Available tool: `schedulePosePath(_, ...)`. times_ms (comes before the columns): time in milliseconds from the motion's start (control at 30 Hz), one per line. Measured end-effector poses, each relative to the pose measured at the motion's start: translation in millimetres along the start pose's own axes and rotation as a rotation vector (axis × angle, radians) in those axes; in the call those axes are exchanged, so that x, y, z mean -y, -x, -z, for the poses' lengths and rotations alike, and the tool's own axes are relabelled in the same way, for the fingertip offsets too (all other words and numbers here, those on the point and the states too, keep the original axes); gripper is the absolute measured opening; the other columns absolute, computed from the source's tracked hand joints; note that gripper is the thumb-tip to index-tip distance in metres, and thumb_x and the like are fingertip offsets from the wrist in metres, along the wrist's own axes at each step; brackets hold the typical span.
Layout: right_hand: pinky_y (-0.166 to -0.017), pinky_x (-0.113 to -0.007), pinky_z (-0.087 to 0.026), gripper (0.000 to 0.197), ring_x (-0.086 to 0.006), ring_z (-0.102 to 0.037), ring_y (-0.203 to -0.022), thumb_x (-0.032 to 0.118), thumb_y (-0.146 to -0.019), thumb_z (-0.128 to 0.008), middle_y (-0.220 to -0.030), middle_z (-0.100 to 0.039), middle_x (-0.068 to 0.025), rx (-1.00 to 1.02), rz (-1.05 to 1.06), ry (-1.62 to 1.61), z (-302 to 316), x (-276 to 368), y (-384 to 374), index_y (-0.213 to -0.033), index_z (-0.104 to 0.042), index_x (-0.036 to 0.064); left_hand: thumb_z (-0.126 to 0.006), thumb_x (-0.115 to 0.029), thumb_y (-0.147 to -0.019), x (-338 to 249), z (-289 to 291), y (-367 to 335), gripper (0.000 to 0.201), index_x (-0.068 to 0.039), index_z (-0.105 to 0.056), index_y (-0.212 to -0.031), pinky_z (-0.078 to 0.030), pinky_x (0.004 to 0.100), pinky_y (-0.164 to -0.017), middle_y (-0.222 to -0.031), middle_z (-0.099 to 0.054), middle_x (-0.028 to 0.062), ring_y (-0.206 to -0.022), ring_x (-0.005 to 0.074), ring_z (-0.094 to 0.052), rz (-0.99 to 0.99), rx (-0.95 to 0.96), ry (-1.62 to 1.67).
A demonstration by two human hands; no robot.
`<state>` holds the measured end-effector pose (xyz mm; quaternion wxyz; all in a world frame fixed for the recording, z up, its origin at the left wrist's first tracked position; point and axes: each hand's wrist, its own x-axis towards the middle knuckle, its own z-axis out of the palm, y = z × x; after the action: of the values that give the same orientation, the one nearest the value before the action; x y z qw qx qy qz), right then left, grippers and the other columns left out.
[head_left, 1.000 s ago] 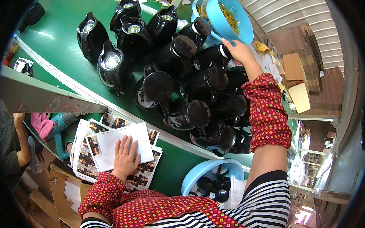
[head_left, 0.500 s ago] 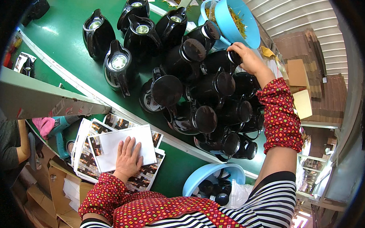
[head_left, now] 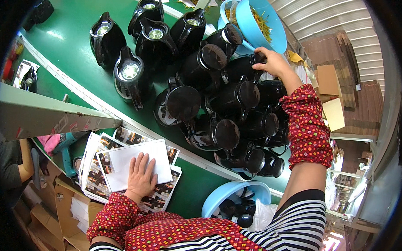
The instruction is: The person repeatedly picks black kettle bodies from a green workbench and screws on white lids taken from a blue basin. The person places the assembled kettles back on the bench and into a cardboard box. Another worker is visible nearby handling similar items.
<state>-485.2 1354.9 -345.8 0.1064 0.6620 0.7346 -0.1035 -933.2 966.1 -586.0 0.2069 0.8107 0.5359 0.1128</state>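
Right hand (head_left: 274, 64), upper centre-right of frame: thumb and fingers bent around the dark lid of a jug (head_left: 240, 69), gripping it; how firmly, I cannot tell. This jug sits at the far side of the cluster. Left hand (head_left: 141, 174), lower left of centre: fingers extended, palm down on a white sheet (head_left: 120, 168), which lies over printed sheets (head_left: 94, 180).

Around the gripped jug, mid-frame: capped jugs (head_left: 228, 99), black, crowded together. Upper left of them: five open jugs (head_left: 129, 74), upright, mouths silvery. All on a green table (head_left: 75, 37).

Lower centre: pale blue basin (head_left: 215, 197) containing black caps (head_left: 245, 220). Upper right: blue tub (head_left: 245, 16), tilted, yellowish strands inside; beyond it, stacked cardboard (head_left: 363, 104). Left edge: another person's arm (head_left: 27, 161), near a teal tool (head_left: 66, 154) and pink cloth (head_left: 49, 142).
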Motion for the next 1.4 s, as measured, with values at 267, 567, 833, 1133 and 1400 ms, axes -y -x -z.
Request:
schedulePosePath(267, -0.105, -0.048, -0.049, 0.085, -0.0401, -0.061, -0.126, 0.068, -0.084, -0.073, -0.135, -0.063, -0.0258, 0.042, -0.267, 0.119, 9.5, 21.1, 4.4, -0.146, -0.054, 0.0131, -0.066, -0.026, -0.088, -4.0, 7.1, -0.1, 0.06, -0.007, -0.053, -0.144, -0.016, 0.057, -0.127, -0.155, -0.042, 0.0213, -0.152, 0.0399, -0.029, 0.025, 0.01, 0.037)
schedulePosePath(567, -0.096, -0.048, -0.054, 0.076, -0.0419, -0.068, -0.115, 0.072, -0.087, -0.064, -0.122, -0.072, -0.0219, 0.074, -0.325, 0.027, 4.2, 14.3, -0.8, -0.134, -0.069, 0.0127, -0.064, -0.029, -0.09, -1.2, 3.0, 1.5, 0.06, -0.007, -0.052, -0.144, -0.015, 0.0575, -0.127, -0.156, -0.04, 0.0214, -0.152, 0.0401, -0.028, 0.019, 0.016, 0.013)
schedulePosePath(833, -0.097, -0.048, -0.053, 0.073, -0.0389, -0.067, -0.118, 0.066, -0.09, -0.065, -0.124, -0.069, -0.0267, 0.015, -0.134, 0.105, -6.3, 0.0, 7.5, -0.134, -0.066, 0.0075, -0.062, -0.031, -0.091, -1.4, 1.5, -1.6, 0.06, -0.007, -0.053, -0.146, -0.013, 0.0562, -0.128, -0.157, -0.04, 0.0211, -0.154, 0.0385, -0.026, -0.008, 0.005, -0.004)
schedulePosePath(1133, -0.103, -0.048, -0.051, 0.08, -0.0433, -0.065, -0.119, 0.059, -0.088, -0.07, -0.124, -0.07, -0.0253, 0.01, 0.024, 0.094, -0.7, -12.3, 0.2, -0.148, -0.054, 0.0093, -0.062, -0.031, -0.091, -1.3, 1.6, 0.1, 0.061, -0.007, -0.052, -0.146, -0.013, 0.0555, -0.128, -0.157, -0.04, 0.0213, -0.153, 0.0383, -0.027, -0.009, -0.002, -0.01)
schedulePosePath(1400, -0.101, -0.051, -0.052, 0.094, -0.0446, -0.066, -0.116, 0.078, -0.097, -0.037, -0.118, -0.07, -0.0314, -0.023, -0.331, 0.179, -20.0, 9.3, -0.6, -0.119, -0.07, -0.0074, -0.063, -0.03, -0.091, -1.4, 2.5, -0.2, 0.061, -0.007, -0.052, -0.145, -0.015, 0.0567, -0.127, -0.156, -0.04, 0.0212, -0.153, 0.0395, -0.028, -0.018, -0.021, -0.002)
